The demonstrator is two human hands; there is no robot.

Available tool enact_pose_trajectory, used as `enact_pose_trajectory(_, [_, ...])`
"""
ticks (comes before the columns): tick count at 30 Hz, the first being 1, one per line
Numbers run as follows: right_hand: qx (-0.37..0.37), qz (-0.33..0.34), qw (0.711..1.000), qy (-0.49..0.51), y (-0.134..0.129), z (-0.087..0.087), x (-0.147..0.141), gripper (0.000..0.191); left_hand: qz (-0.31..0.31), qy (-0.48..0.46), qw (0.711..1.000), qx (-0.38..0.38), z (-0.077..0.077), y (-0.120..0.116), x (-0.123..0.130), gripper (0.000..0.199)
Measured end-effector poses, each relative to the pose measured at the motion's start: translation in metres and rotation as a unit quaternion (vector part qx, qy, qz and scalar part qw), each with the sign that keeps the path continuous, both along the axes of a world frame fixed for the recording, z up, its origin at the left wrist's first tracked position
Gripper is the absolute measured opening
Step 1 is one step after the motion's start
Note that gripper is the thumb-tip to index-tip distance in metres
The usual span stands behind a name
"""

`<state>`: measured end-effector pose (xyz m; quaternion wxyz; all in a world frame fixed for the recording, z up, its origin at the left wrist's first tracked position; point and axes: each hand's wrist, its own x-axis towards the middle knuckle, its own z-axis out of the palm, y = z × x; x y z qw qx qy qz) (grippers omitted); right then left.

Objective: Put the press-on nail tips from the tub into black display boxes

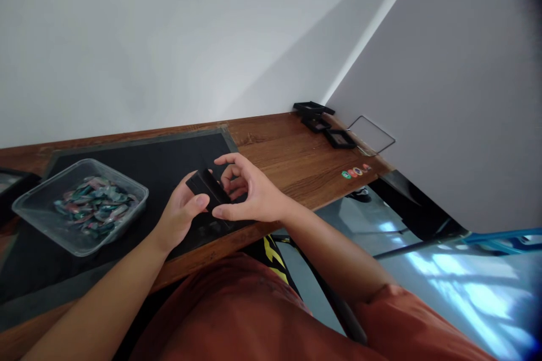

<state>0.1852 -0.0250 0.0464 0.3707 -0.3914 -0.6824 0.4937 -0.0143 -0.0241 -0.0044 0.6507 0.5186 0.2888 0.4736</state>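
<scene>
My left hand (181, 215) is closed around a black rectangular box (207, 187), with the thumb lying across its near side. The box is tilted above the dark mat and looks like a small thick frame. Just to its right is my right hand (252, 192), with thumb and index finger spread apart and the other fingers loosely curled. Its thumb tip is close to the box's lower right end; whether it touches I cannot tell. To the left, a clear plastic tub (138, 189) holds many shiny, multicoloured small pieces (99, 206).
A black mat (169, 152) covers part of the wooden table (271, 149). Several black frames (341, 139) lie at the back right, near a wire stand (371, 135) and round stickers (355, 171). Another black frame (12, 186) is at the left edge. Walls border the table behind and right.
</scene>
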Motion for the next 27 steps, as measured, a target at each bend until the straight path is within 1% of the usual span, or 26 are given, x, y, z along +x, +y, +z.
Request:
enact_pose_trajectory(4, [-0.013, -0.012, 1.000, 0.003, -0.001, 0.005, 0.003, 0.082, -0.029, -0.020, 0.999, 0.041, 0.004, -0.003, 0.003, 0.057])
enact_pose_trajectory(7, [0.013, -0.019, 0.999, -0.045, -0.005, 0.010, 0.003, 0.081, -0.027, -0.030, 0.998, 0.043, 0.003, -0.004, 0.003, 0.053])
enact_pose_trajectory(10, [0.043, -0.020, 0.995, -0.086, -0.008, 0.011, 0.003, 0.081, -0.025, -0.029, 0.999, 0.026, 0.003, -0.004, 0.002, 0.061])
enact_pose_trajectory(13, [0.046, -0.009, 0.995, -0.084, -0.007, 0.011, 0.005, 0.082, -0.056, -0.029, 0.997, 0.035, 0.004, -0.004, 0.001, 0.069])
enact_pose_trajectory(16, [0.042, 0.010, 0.996, -0.074, -0.008, 0.014, 0.007, 0.087, -0.062, -0.039, 0.996, 0.048, 0.003, -0.004, 0.001, 0.067])
enact_pose_trajectory(19, [0.063, 0.031, 0.994, -0.079, -0.011, 0.018, 0.007, 0.095, -0.066, -0.035, 0.997, 0.030, -0.001, -0.005, -0.001, 0.069])
enact_pose_trajectory(22, [0.072, 0.033, 0.994, -0.077, -0.012, 0.017, 0.006, 0.099, -0.094, -0.051, 0.994, 0.013, -0.001, -0.007, -0.002, 0.066])
enact_pose_trajectory(25, [0.066, 0.025, 0.994, -0.088, -0.008, 0.011, 0.008, 0.103, -0.118, -0.069, 0.990, 0.017, 0.004, -0.008, 0.000, 0.062])
enact_pose_trajectory(27, [0.067, 0.024, 0.992, -0.102, -0.006, 0.008, 0.011, 0.104, -0.123, -0.059, 0.990, 0.024, 0.008, -0.009, 0.002, 0.063])
